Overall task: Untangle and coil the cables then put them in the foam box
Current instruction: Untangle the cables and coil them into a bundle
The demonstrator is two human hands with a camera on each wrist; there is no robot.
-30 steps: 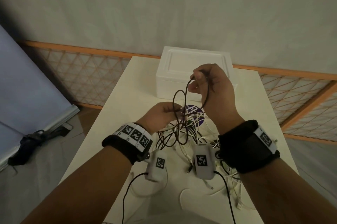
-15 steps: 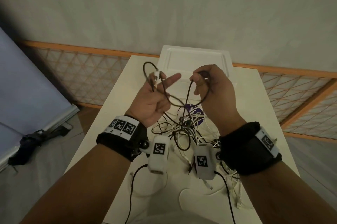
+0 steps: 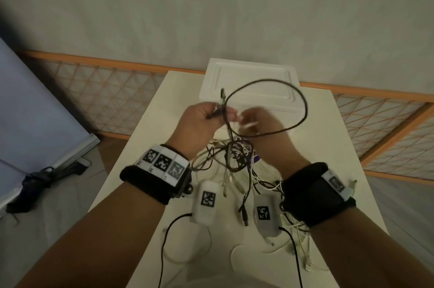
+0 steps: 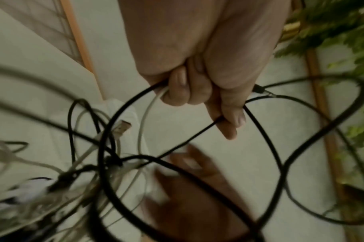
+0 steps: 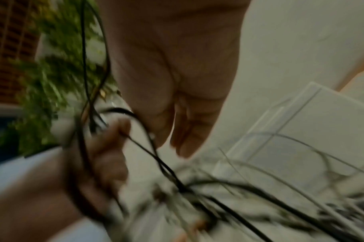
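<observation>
We see the left hand (image 3: 199, 123) raised above the table (image 3: 328, 170), its fingers curled around a black cable (image 3: 303, 104). In the left wrist view the thumb and forefinger pinch one black strand, and the other fingers (image 4: 178, 88) close on a black strand and a thin white one together. A black plug tip stands up just above this hand in the head view.

From the grip the black cable makes a wide loop over the foam box (image 3: 249, 83), which sits at the far end of the table with its lid on. The loop then comes back across the right hand (image 3: 260, 128) (this hand is strongly blurred in the head view). In the right wrist view its fingers (image 5: 189, 139) look straight and relaxed, and we do not see them close on any strand; the blur makes this hard to confirm.

The cable pile (image 3: 237, 158) lies on the table between the two wrists, black and white strands mixed. We cannot follow which strand belongs to which cable there. Part of a purple and white thing shows under the pile, mostly hidden. More white cables (image 3: 303, 247) trail near the right forearm, and their ends are partly covered by it.
</observation>
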